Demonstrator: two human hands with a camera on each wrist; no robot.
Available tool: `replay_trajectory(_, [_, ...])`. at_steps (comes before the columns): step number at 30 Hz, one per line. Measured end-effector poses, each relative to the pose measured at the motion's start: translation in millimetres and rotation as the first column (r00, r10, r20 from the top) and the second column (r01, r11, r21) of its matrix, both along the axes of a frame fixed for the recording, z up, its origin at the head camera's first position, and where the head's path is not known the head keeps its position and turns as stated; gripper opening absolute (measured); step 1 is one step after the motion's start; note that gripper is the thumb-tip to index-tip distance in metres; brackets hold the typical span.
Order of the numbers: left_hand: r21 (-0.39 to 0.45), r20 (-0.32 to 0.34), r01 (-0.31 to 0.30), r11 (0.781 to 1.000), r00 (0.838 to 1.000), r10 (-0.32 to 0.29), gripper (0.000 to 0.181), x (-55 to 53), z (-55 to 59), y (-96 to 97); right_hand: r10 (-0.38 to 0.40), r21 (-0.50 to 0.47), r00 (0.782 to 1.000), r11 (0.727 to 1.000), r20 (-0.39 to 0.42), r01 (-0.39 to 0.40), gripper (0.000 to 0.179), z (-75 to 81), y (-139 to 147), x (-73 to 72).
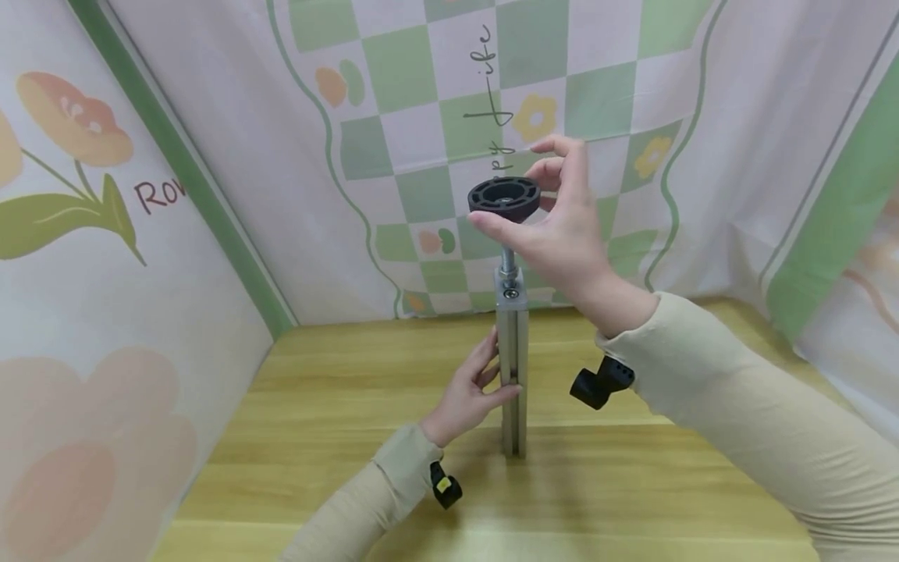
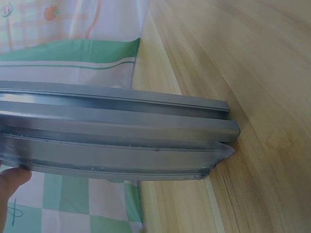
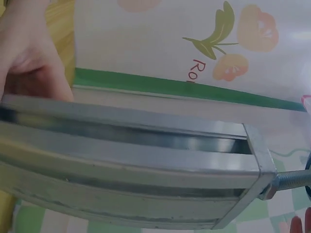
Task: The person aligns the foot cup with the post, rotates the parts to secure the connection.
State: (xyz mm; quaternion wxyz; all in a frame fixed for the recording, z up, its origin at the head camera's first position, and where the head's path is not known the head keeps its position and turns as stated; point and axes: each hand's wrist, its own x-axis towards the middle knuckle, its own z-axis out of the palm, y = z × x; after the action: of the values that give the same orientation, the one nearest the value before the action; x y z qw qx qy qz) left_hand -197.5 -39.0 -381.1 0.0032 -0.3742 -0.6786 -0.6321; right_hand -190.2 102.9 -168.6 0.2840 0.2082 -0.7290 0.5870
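An aluminium extrusion profile (image 1: 513, 375) stands upright on the wooden table, its lower end on the wood in the left wrist view. My left hand (image 1: 467, 394) grips it around the middle, thumb (image 2: 14, 178) across the near side. A threaded bolt (image 1: 508, 261) with a nut rises from the end plate (image 3: 262, 160) on its upper end. On top of that bolt sits a black round levelling foot (image 1: 505, 197), ribbed face up. My right hand (image 1: 562, 226) holds the foot's rim, thumb along the near edge and fingers curled at the right; the index fingertip stands off the rim.
The wood-grain table (image 1: 316, 437) spreads around the profile. Printed cloth hangs (image 1: 393, 140) close behind it, with another printed cloth wall (image 1: 91, 312) on the left. A black wrist camera mount (image 1: 602, 382) hangs below the right sleeve, another (image 1: 445, 485) below the left.
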Motion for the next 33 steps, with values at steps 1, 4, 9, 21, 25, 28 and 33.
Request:
replay_trajectory(1, [0.0, -0.003, -0.001, 1.0, 1.0, 0.001, 0.084, -0.1, -0.2, 0.1, 0.063, -0.037, 0.998, 0.997, 0.012, -0.062, 0.062, -1.3, 1.1, -1.2])
replay_trajectory(4, [-0.002, -0.01, 0.001, 1.0, 1.0, -0.001, 0.085, -0.2, -2.3, 0.3, 0.274, -0.179, 0.961, 0.948, 0.037, -0.264, 0.046, -5.5, 4.4, -6.4])
replay_trajectory(9, [-0.016, -0.001, -0.009, 1.0, 1.0, 0.009, 0.085, 1.7, -5.1, 0.0, 0.573, -0.376, 0.818, 0.769, 0.046, -0.517, 0.034, -9.6, 11.0, -18.0])
replay_trajectory(21, [-0.012, -0.026, -0.014, 1.0, 1.0, 0.013, 0.084, 1.2, -6.5, 0.1, 0.871, -0.529, 0.492, 0.416, -0.002, -0.74, 0.04, -14.0, 24.3, -37.1])
replay_trajectory(25, [-0.015, -0.011, -0.021, 1.0, 1.0, 0.021, 0.084, 0.6, -5.4, 0.7, 0.902, -0.503, 0.432, 0.369, -0.011, -0.782, 0.042, -13.7, 25.7, -40.7])
replay_trajectory(28, [-0.016, 0.001, -0.025, 1.0, 1.0, 0.025, 0.084, 1.2, -2.8, 1.3, 0.914, -0.489, 0.407, 0.349, -0.013, -0.8, 0.042, -12.9, 25.4, -41.7])
replay_trajectory(33, [-0.021, -0.005, -0.019, 1.0, 1.0, 0.019, 0.083, 0.5, -1.7, 1.3, 0.905, -0.479, 0.426, 0.368, -0.014, -0.797, 0.043, -11.8, 23.9, -40.5])
